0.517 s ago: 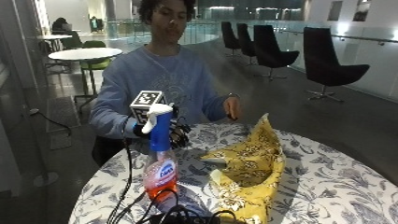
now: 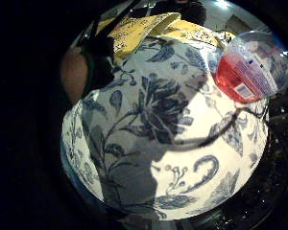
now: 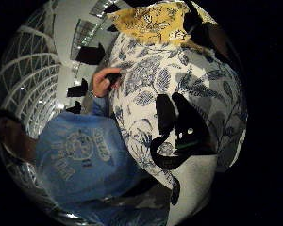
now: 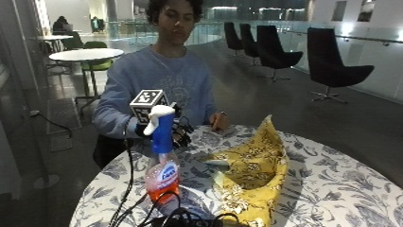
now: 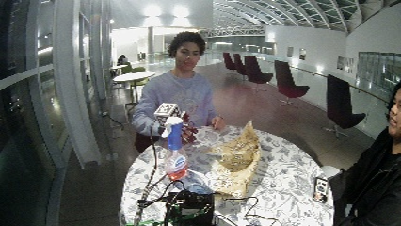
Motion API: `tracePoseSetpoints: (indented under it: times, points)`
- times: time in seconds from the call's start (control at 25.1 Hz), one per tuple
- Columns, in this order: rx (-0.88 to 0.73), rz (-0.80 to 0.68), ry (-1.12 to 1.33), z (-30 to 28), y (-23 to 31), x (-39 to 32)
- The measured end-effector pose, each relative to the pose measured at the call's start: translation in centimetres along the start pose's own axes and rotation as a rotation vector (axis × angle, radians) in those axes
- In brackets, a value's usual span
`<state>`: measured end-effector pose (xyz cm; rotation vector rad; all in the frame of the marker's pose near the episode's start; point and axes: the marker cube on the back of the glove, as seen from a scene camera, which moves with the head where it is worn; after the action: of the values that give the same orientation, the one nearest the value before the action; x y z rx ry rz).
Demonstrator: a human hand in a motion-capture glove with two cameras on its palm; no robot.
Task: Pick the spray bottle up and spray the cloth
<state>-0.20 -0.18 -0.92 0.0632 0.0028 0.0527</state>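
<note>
gloved hand (image 4: 179, 134) now just behind upright bottle (image 4: 162, 161) on desk (image 4: 327, 189), grip state unclear; bottle not lifted, cloth (image 4: 252, 170) unsprayed.

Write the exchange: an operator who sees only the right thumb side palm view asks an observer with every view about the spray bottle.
Operator: I see yellow cloth, no bottle. Where is it?
Observer: The spray bottle stands upright on the table, beside the yellow cloth.
Operator: Is the gloved hand near it?
Observer: The gloved right hand is just behind its neck, on the person's side. I cannot tell whether it is touching the bottle.
</note>
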Motion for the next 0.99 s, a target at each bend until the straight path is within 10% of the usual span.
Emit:
tracePoseSetpoints:
  times: [0.99]
  points:
    - [0.684,0.275,-0.73,-6.6,2.3,9.7]
